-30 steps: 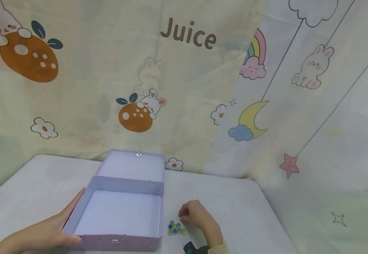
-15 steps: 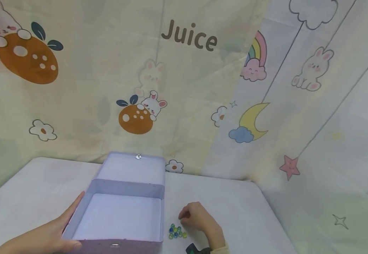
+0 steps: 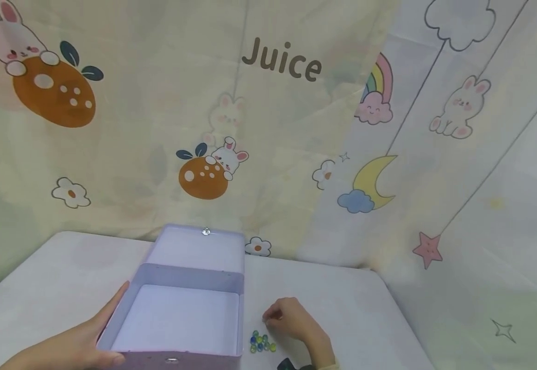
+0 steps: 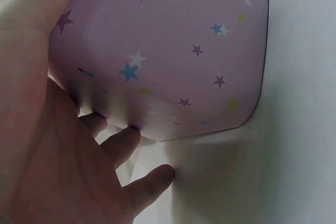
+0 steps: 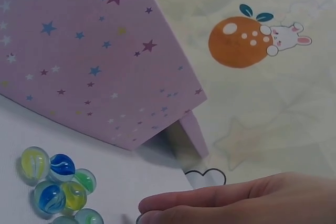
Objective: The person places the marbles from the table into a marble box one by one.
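A lilac tin box [image 3: 194, 278] stands on the white table, its hinged lid [image 3: 199, 249] tipped back and nothing inside. My left hand [image 3: 71, 344] holds its left front corner, thumb on the front wall. In the left wrist view, fingers [image 4: 125, 142] of that hand spread along the star-printed wall [image 4: 168, 35]. Right of the box lies a cluster of glass marbles [image 3: 260, 340], swirled blue, green and yellow. Just beyond them, my right hand [image 3: 296, 324] has thumb and forefinger together. The right wrist view shows the edge of a marble [image 5: 139, 219] pinched at the fingertips.
A cloth backdrop [image 3: 278, 128] printed with rabbits, oranges and stars hangs behind the table [image 3: 338, 298]. The open lid reaches close to it. A dark strap piece [image 3: 287, 365] shows at my right wrist.
The head view has tilted slightly, so the whole scene sits lower and a little right. Both hands keep nearly the same places relative to the box and marbles.
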`<state>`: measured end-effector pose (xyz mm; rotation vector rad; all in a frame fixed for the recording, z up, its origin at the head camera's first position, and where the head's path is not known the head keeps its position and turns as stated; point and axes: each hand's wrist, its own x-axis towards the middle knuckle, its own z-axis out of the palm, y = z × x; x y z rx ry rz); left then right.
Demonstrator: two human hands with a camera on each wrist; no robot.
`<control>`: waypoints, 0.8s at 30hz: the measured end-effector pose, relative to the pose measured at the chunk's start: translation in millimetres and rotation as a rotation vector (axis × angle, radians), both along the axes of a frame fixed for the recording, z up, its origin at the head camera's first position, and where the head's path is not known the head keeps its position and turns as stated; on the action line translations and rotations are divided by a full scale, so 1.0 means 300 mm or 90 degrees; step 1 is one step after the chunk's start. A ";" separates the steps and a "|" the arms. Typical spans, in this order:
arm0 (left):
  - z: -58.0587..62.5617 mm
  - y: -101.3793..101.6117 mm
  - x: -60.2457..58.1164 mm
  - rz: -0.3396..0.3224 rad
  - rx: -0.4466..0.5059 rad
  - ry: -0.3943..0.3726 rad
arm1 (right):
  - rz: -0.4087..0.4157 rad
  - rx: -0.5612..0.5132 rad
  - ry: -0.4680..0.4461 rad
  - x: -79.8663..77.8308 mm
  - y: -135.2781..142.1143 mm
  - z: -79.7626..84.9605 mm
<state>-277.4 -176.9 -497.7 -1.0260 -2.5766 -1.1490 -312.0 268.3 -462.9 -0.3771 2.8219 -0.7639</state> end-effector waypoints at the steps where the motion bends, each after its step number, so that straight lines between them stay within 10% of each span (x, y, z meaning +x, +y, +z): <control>1: 0.002 0.002 0.002 -0.001 0.002 0.003 | 0.000 -0.004 0.003 0.002 0.000 0.003; 13: -0.005 -0.013 0.009 0.058 -0.055 -0.108 | 0.046 -0.059 0.077 0.005 0.002 0.051; 24: 0.009 -0.011 0.011 -0.006 -0.005 -0.068 | 0.062 -0.129 0.075 0.030 -0.016 0.102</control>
